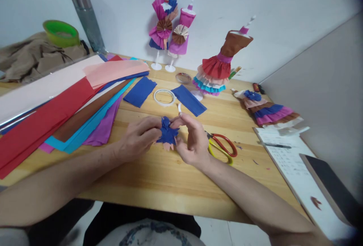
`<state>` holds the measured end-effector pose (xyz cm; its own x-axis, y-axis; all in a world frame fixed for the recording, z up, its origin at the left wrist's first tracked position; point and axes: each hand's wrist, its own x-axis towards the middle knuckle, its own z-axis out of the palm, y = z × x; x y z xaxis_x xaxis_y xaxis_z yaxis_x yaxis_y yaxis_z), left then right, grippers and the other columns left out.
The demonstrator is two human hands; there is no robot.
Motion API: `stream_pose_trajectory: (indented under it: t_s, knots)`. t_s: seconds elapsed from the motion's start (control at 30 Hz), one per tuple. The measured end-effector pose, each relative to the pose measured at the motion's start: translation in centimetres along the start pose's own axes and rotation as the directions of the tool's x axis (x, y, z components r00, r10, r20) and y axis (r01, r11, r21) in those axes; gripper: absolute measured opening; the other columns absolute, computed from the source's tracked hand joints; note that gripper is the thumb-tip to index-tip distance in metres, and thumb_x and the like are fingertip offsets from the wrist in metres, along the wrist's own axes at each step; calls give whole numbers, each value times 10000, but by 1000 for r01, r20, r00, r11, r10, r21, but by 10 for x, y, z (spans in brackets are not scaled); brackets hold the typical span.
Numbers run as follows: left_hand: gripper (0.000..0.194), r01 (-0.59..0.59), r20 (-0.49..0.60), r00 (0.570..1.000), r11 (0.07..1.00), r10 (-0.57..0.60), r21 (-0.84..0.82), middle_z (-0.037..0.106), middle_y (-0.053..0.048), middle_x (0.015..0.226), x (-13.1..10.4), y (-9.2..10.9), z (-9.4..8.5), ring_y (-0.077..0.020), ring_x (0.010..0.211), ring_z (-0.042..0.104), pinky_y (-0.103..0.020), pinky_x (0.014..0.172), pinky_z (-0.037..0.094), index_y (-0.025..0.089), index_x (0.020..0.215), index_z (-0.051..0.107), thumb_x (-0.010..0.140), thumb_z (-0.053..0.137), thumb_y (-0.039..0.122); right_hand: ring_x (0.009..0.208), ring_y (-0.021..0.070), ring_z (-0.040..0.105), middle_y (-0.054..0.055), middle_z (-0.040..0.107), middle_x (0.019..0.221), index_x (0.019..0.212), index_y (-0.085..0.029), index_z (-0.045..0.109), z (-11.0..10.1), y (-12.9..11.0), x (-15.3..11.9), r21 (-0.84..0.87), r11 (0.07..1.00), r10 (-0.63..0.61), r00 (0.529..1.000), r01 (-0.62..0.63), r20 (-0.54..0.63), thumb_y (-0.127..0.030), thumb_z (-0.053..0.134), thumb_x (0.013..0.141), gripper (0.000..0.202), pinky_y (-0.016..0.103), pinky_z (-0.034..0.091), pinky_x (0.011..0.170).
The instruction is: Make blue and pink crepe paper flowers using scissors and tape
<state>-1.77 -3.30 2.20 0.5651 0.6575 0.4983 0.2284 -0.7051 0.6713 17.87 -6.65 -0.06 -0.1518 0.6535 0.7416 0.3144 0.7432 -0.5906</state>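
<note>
Between my two hands is a blue crepe-paper flower (168, 134) with pale pink petals showing under its lower edge. My left hand (143, 136) pinches its left side with curled fingers. On the right side, the thumb and fingers of my right hand (194, 138) grip the petals. A small white strip of tape (179, 108) stands up by my right fingertips. Just beyond my hands lie a roll of double-sided tape (164, 91) and two blue paper pieces (140, 91). Scissors with red and yellow handles (224, 147) rest beside my right hand.
Stacked coloured crepe-paper sheets (68, 113) cover the left. Small dress forms in paper dresses (227, 55) stand at the back. Another ruffled paper dress (272, 111) lies at right, near a notebook (286, 159), a pen (275, 145) and a phone (326, 185). A bottle (87, 19) leans back left.
</note>
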Motion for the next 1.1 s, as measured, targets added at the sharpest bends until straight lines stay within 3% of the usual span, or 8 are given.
stream_pose_trajectory:
  t_s: [0.17, 0.33, 0.6, 0.7, 0.83, 1.1]
  knots:
    - [220, -173, 94, 981, 983, 167, 56, 671, -84, 854, 1, -4, -3, -184, 736, 604, -311, 722, 499, 212, 700, 594, 905, 517, 230, 907, 226, 649, 31, 641, 878, 1311, -275, 478, 0, -6, 2, 150, 958, 255, 966, -245, -53, -258, 523, 904, 410, 473, 526, 882]
    - [312, -278, 174, 951, 952, 254, 131, 638, -62, 799, 4, -4, -2, -170, 746, 589, -284, 715, 505, 218, 716, 583, 971, 424, 300, 809, 185, 636, -17, 630, 796, 1255, -286, 503, 6, -6, 6, 259, 867, 449, 892, -425, -39, -278, 686, 819, 473, 416, 520, 848]
    - [250, -311, 104, 950, 931, 296, 193, 643, -50, 818, 1, -9, 3, -149, 701, 556, -259, 663, 449, 205, 712, 590, 933, 474, 182, 717, 141, 616, -46, 630, 737, 1145, -275, 572, 5, 3, 7, 482, 682, 627, 779, -550, 2, -266, 740, 750, 430, 297, 510, 681]
    - [216, -411, 57, 909, 868, 412, 279, 639, -37, 818, 2, -12, 5, -133, 699, 564, -234, 651, 459, 201, 752, 565, 938, 467, 153, 695, 134, 609, -43, 639, 742, 1124, -267, 591, 4, 5, 6, 512, 656, 648, 762, -555, -5, -277, 759, 733, 426, 281, 500, 646]
    - [145, -510, -25, 828, 771, 560, 382, 635, -40, 829, 3, -13, 8, -127, 714, 584, -223, 648, 495, 191, 816, 519, 939, 476, 126, 710, 135, 618, -45, 637, 739, 1120, -270, 604, 5, 6, 5, 540, 658, 633, 774, -525, -18, -268, 761, 747, 404, 281, 507, 658]
    - [173, -433, -99, 865, 832, 491, 346, 646, -39, 809, 2, -14, 10, -122, 684, 607, -217, 577, 487, 192, 800, 498, 897, 467, 53, 826, 158, 627, -36, 608, 734, 1144, -280, 614, 3, 2, 3, 465, 811, 416, 909, -354, -34, -212, 725, 804, 364, 357, 519, 826]
